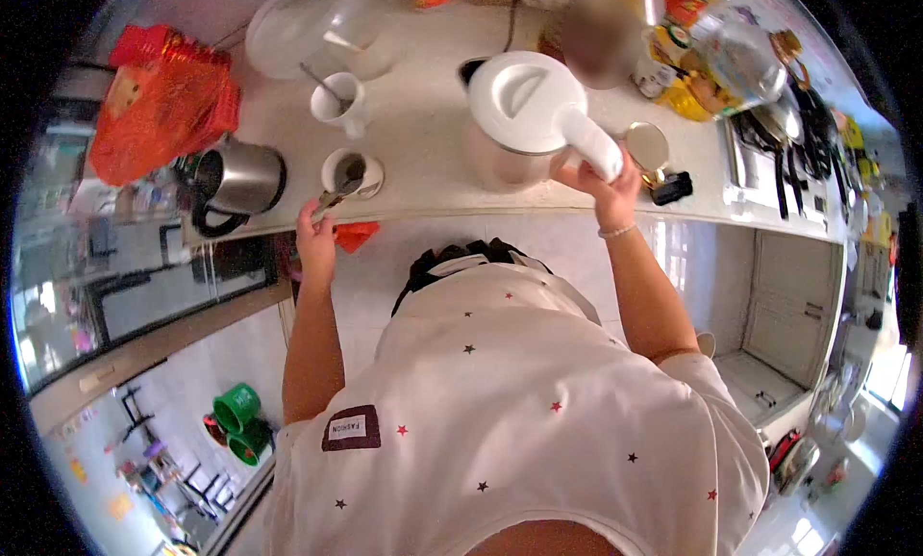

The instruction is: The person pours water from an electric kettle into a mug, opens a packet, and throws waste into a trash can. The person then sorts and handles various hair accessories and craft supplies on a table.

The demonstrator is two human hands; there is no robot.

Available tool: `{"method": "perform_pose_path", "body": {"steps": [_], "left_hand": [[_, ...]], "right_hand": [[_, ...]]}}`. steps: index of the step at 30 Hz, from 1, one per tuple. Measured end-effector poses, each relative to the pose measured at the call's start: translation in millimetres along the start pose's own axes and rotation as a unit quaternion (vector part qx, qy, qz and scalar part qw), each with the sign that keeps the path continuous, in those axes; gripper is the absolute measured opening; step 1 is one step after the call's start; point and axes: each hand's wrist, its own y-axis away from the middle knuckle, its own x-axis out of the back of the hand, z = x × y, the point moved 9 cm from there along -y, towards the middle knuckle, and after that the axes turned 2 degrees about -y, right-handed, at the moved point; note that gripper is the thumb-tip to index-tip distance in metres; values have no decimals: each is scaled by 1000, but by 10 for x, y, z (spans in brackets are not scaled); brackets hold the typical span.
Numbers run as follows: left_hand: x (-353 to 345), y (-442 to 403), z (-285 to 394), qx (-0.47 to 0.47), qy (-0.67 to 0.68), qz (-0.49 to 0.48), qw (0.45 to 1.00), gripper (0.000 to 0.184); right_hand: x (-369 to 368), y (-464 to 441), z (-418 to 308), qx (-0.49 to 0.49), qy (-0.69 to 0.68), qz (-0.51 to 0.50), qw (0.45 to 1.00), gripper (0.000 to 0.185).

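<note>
Head view: right hand (613, 189), right of centre, had its fingers wrapped round the handle of the white kettle (519, 99), upper centre of the frame, over the counter (433, 192). Left hand (315, 234), left of centre, pinched a dark-tipped spoon (333, 199) slanting across the near cup (370, 178). Second cup (330, 102) sat above it, a utensil inside. Steel jug (252, 177) stood further left, below a red bag (168, 113).
</note>
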Motion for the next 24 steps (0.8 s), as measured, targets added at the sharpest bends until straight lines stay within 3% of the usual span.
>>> {"method": "perform_pose_path", "body": {"steps": [3,4,7,9,11,14,15,16,18,19,22,23,24], "left_hand": [[-246,-226,-269,102,55,-76,990,39],[-323,-310,-304,85,39,-115,989,39],[-322,-288,-215,63,24,-71,995,39],[-330,-197,-157,110,70,-93,987,36],[-360,-66,-169,154,110,-101,977,34],[-452,107,-74,138,214,-144,956,30],[-512,137,-153,139,224,-158,952,35],[-565,166,-236,139,235,-166,947,40],[-580,326,-191,172,249,-139,943,44],[-570,407,-209,190,283,-82,936,18],[-602,491,-291,129,295,-23,946,23],[-567,602,-263,135,314,-10,940,27],[-489,708,-172,141,333,1,932,31]], "right_hand": [[93,-44,56,86,171,-97,977,46],[46,32,-242,148,252,-110,950,52],[465,113,-218,172,324,-73,927,56],[1044,146,-14,112,418,83,898,41],[1504,153,192,73,529,151,832,33],[1755,156,444,79,642,130,751,29],[1788,131,495,8,671,116,733,30],[1845,107,592,21,692,105,714,29],[1875,44,744,-7,728,64,683,28],[1869,31,765,-3,737,72,672,28],[1862,-20,876,19,761,11,648,24],[1772,34,803,108,755,-5,647,23],[1788,27,796,73,761,-28,644,23]]}}
